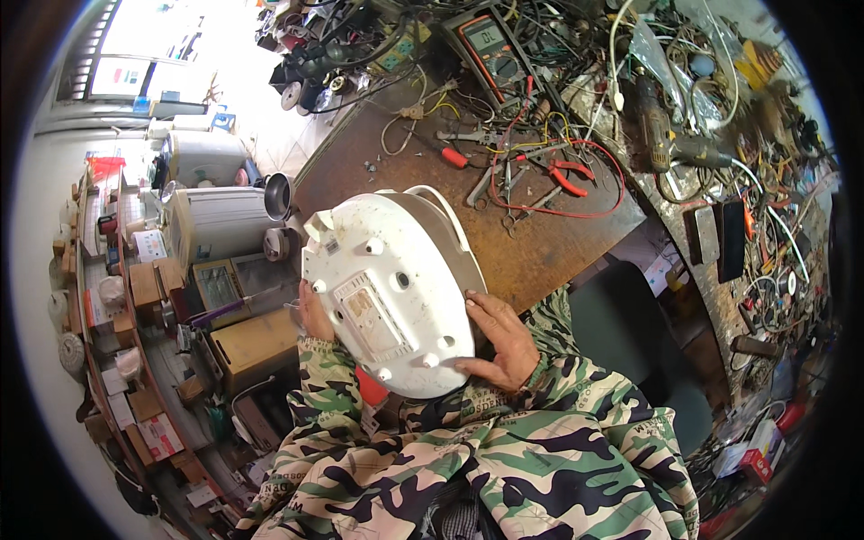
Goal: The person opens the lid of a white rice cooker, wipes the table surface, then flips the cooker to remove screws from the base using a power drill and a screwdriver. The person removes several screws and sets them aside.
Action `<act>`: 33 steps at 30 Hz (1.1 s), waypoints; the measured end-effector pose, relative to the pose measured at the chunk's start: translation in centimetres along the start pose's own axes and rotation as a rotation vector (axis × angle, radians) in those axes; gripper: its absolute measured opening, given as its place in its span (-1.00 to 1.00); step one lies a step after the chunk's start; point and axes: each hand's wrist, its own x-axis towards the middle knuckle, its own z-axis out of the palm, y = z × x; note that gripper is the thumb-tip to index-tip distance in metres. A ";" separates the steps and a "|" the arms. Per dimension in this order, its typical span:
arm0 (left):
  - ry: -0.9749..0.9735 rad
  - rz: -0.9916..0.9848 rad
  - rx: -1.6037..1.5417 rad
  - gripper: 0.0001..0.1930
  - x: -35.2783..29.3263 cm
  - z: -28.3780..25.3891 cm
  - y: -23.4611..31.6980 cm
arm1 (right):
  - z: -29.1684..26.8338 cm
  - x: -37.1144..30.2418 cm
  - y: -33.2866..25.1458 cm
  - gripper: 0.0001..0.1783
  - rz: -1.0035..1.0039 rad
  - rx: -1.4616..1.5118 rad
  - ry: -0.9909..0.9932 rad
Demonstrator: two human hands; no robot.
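Observation:
A white oval plastic appliance (396, 243) is tilted at the table's near edge, its underside facing me. Short peg feet, holes and a recessed rectangular vent panel show on that face, and a curved white handle (441, 211) sticks out at its far right. My left hand (315, 312) is closed on the left rim, with part of its fingers hidden behind the shell. On the near right side, my right hand (504, 342) grips the edge, thumb on the underside and fingers along the side. The appliance's exact kind cannot be made out.
Beyond the appliance, the brown table (360, 135) carries red-handled pliers (569, 177), red test leads and a multimeter (487, 49). A cordless drill (652, 126) lies on the cluttered bench at right. A dark chair (634, 337) stands below it. Shelves with boxes line the left.

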 end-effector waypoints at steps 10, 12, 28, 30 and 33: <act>0.713 -0.075 -0.477 -0.23 -6.0 -16.3 -3.9 | -13.8 4.9 11.6 -0.12 0.106 0.440 0.757; 0.947 0.002 -0.561 -0.29 -8.5 -14.6 -1.9 | -16.7 4.0 12.5 -0.17 0.012 0.469 0.944; 0.269 -0.141 -0.380 -0.32 -16.5 8.0 -3.1 | 1.9 2.4 2.1 -0.02 0.228 0.214 -0.026; 0.284 -0.117 -0.295 -0.35 -16.7 8.0 -1.2 | 1.9 1.9 1.7 -0.02 0.230 0.174 -0.009; 0.242 -0.071 -0.197 -0.38 -16.8 7.6 0.7 | 0.9 1.5 -0.9 -0.04 0.220 0.017 -0.021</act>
